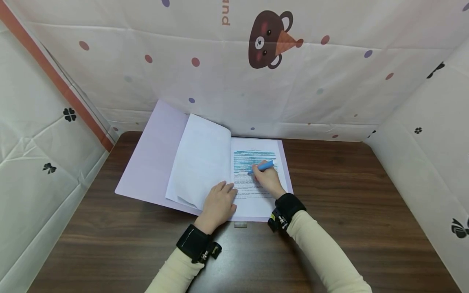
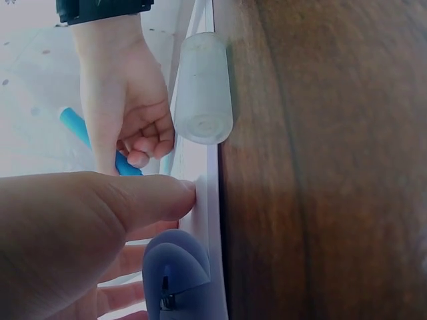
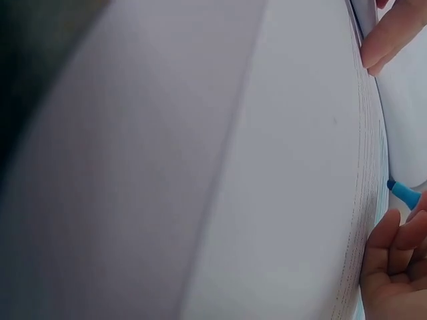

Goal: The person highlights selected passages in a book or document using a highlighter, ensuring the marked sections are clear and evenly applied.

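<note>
A lavender folder (image 1: 146, 162) lies opened on the table. Its turned-over white sheets (image 1: 205, 154) are on the left, and a printed page (image 1: 256, 207) is on the right, its upper lines marked in blue. My right hand (image 1: 269, 180) pinches a blue highlighter (image 1: 266, 165), with the dark tip at the text midway down the page; in the right wrist view the highlighter (image 3: 405, 193) shows beside the curled fingers. My left hand (image 1: 218, 203) rests with extended fingers across the lower fold between the sheets. In the left wrist view its thumb (image 2: 153, 200) lies near the folder's edge.
A small translucent tab (image 1: 240, 224) sticks out from the folder's lower edge. Brown wooden table (image 1: 348, 211) surrounds the folder. Patterned white cloth (image 1: 220, 81) stands at the back and both sides.
</note>
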Motion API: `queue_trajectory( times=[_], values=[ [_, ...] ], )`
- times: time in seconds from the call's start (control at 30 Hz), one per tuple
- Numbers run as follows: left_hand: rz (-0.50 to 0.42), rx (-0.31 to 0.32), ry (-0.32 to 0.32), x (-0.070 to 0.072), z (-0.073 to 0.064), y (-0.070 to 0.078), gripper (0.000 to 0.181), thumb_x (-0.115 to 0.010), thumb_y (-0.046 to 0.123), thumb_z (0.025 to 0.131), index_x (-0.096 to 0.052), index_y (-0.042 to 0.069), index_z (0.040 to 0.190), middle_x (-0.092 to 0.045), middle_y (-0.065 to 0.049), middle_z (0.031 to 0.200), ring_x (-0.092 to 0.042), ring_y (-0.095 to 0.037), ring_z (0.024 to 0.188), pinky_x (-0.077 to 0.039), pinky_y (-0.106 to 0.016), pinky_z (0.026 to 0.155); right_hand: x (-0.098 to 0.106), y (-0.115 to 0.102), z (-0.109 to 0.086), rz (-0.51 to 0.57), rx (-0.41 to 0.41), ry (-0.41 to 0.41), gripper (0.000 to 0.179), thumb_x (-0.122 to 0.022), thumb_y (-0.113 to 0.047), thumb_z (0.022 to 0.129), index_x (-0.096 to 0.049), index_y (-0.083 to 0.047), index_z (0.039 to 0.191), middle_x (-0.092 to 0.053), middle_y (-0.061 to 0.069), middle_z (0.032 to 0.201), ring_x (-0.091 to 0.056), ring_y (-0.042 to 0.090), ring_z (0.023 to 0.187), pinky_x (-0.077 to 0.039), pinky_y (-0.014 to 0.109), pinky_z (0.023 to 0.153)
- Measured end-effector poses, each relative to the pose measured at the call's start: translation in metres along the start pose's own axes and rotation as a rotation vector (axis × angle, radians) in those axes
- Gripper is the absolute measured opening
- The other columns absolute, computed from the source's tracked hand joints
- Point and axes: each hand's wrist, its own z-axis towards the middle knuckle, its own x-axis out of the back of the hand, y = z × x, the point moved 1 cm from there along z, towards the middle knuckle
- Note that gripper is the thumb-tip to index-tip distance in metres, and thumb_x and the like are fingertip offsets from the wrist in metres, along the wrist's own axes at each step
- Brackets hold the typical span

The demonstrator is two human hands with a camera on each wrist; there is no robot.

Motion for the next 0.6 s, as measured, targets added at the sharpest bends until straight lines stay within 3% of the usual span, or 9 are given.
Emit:
queue_trajectory(
  times=[0.6],
  values=[
    [0.007,0.003,-0.006,0.0032,0.0004,0.0022,0.043,-0.069,0.028,0.080,-0.062,0.009,0.118,-0.055,-0.010,0.129,-0.043,-0.030,0.125,-0.035,-0.042,0.104,-0.0035,-0.0003,0.0023,-0.052,0.026,0.005,0.031,-0.048,-0.033,0.093,-0.043,-0.011,0.072,-0.051,0.002,0.061,-0.045,0.017,0.057,-0.034,0.025,0.052]
  ],
)
